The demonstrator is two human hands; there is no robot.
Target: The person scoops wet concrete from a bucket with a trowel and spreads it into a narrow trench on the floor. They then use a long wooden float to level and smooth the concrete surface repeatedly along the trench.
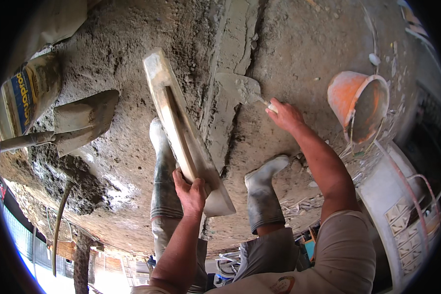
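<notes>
My left hand (190, 193) grips the near end of the handle bar of a long wooden plasterer's float (214, 183), which slants across the middle, away from me and to the left. My right hand (284, 115) is closed round the handle of a trowel (237, 88). The trowel's mortar-smeared blade lies against a strip of wet grey mortar (236, 44) that runs from the far edge toward my boots. Part of that strip is hidden behind the float.
An orange bucket (345, 93) lies tipped at the right. To the left are a dirty shovel (85, 117), a heap of wet mortar (66, 183) and a blue-and-yellow labelled container (32, 93). My rubber boots (264, 188) stand either side of the float's near end, on rough earth.
</notes>
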